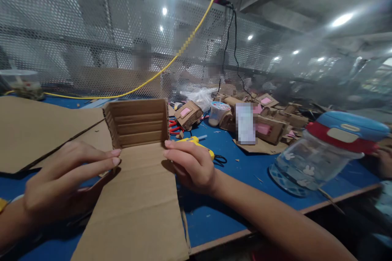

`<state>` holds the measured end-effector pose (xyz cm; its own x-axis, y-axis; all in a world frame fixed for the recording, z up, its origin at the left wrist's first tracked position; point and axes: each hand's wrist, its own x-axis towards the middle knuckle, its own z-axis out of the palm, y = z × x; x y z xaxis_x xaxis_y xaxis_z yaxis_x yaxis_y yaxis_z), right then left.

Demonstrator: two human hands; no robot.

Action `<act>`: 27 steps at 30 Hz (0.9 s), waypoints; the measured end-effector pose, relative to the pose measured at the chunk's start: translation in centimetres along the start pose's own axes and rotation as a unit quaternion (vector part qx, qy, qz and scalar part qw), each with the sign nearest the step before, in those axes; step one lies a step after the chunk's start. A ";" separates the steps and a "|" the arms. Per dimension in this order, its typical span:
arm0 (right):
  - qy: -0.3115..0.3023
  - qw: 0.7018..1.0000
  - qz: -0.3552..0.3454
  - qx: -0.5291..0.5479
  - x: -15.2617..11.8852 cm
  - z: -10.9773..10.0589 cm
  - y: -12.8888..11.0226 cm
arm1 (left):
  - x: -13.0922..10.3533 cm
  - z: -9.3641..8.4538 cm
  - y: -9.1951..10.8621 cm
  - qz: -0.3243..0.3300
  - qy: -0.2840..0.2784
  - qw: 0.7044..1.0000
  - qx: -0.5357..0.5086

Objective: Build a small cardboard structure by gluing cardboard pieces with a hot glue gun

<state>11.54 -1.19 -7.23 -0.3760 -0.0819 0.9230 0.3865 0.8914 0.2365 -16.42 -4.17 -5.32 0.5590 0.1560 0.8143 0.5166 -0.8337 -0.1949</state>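
A long strip of cardboard [141, 195] lies in front of me, its far part bent up into an open box shape with ridged inner walls. My left hand [73, 171] pinches its left edge at the fold, fingertips on top and thumb hidden below. On the opposite edge, my right hand [192, 163] grips the cardboard near the base of the raised wall, fingers curled. A yellow glue gun [196, 140] lies just beyond my right hand, partly covered by it. Red-handled tools [175, 127] rest beside the box wall.
A large flat cardboard sheet [43, 130] lies at left. Small cardboard models [271, 128] and a clear plastic cup [219, 113] stand at the back. At right, a bottle with a blue lid [352, 126] leans near another person's hand [384, 161]. A yellow cable [147, 82] hangs across the mesh.
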 end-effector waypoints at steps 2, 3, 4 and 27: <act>-0.003 1.000 0.003 0.003 0.0 0.0 0.0 | -0.2 0.0 0.0 -0.001 0.004 1.000 0.000; -0.005 1.000 0.004 0.004 0.0 0.0 0.0 | -0.3 0.0 0.0 -0.001 0.012 1.000 0.002; -0.006 1.000 0.005 0.005 0.0 -0.1 0.0 | -0.3 0.0 0.0 0.002 0.012 1.000 0.003; -0.004 1.000 0.006 -0.009 0.1 -0.1 -0.1 | -0.4 -0.2 -0.3 0.010 0.004 1.000 0.011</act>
<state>11.57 -1.29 -7.16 -0.3786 -0.0680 0.9230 0.4061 0.8840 0.2317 -16.92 -4.08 -5.45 0.5640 0.1358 0.8145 0.5194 -0.8252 -0.2220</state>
